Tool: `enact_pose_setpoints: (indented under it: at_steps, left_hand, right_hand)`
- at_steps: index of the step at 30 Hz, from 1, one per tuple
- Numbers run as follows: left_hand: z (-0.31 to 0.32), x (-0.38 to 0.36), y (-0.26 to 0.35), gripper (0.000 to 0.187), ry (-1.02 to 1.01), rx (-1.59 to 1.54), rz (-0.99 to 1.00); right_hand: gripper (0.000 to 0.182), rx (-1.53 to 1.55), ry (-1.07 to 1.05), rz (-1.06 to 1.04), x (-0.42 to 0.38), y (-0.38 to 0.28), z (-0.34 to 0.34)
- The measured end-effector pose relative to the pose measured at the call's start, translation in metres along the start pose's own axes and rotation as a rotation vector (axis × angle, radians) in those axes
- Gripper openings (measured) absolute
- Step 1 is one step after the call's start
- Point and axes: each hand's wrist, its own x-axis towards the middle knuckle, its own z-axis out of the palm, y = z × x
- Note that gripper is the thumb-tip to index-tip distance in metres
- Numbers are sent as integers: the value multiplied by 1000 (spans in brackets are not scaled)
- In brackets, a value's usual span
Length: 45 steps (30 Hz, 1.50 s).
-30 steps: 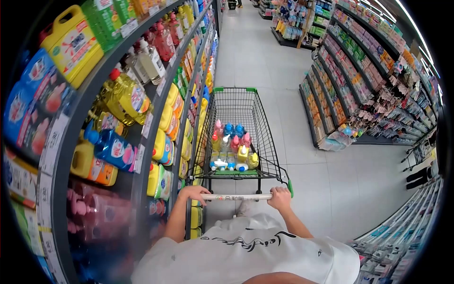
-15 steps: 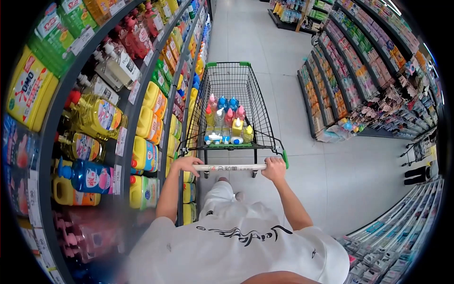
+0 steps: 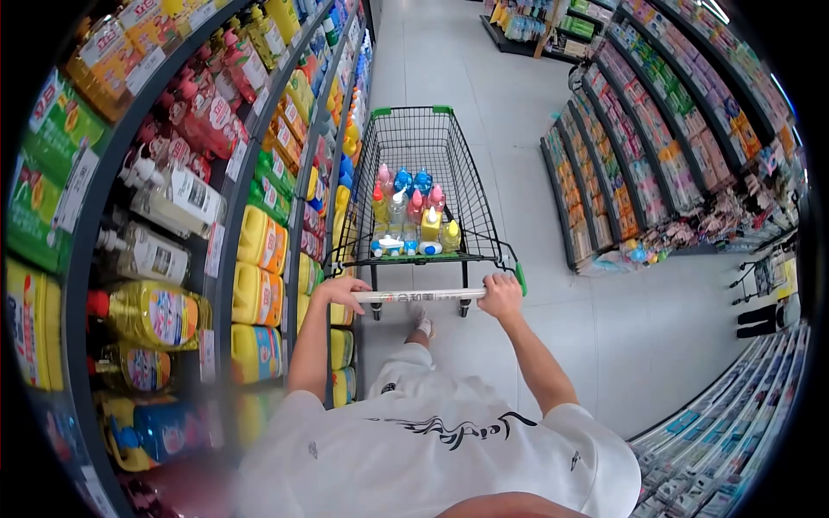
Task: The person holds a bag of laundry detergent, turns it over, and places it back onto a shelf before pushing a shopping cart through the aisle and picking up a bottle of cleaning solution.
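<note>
A: A shop aisle with a pale tiled floor [image 3: 604, 337]. Shelves [image 3: 216, 259] of detergent jugs and oil bottles run close along the left; more racks [image 3: 639, 155] stand across the aisle on the right.

B: Where are the hands?

A: Both on the cart's handle [image 3: 420, 295]. The left hand [image 3: 344, 291] wraps its left end, the right hand [image 3: 500, 294] its right end, fingers closed round the bar on each side.

B: And the cart?

A: The cart [image 3: 423, 190] stands straight ahead of the person, just beside the left shelves. Its basket holds a cluster of bottles [image 3: 413, 216], pink, blue, clear and yellow, upright near the handle end.

B: What has changed in the last second?

A: The cart has rolled forward along the shelves. A second ago a big yellow jug sat at the upper left and a blue one at mid-height; now the blue jug [image 3: 147, 432] is low and nearly behind, and red bottles [image 3: 203, 112] and clear ones [image 3: 177, 194] have come alongside. A foot [image 3: 422, 323] shows under the handle, mid-stride.

B: Has the grip moved?

A: No, both hands stay where they were, and the load looks the same.

B: So?

A: I judge it plain pushing down the aisle: nothing is being picked, and the left shelves stay within arm's reach.
</note>
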Motion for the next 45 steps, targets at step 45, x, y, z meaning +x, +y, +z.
enact_pose_setpoints:
  at_steps: [45]
  left_hand:
    - [-402,265,27,77,24,51,40]
  right_hand:
    - [14,-10,-90,-12,432,174,187]
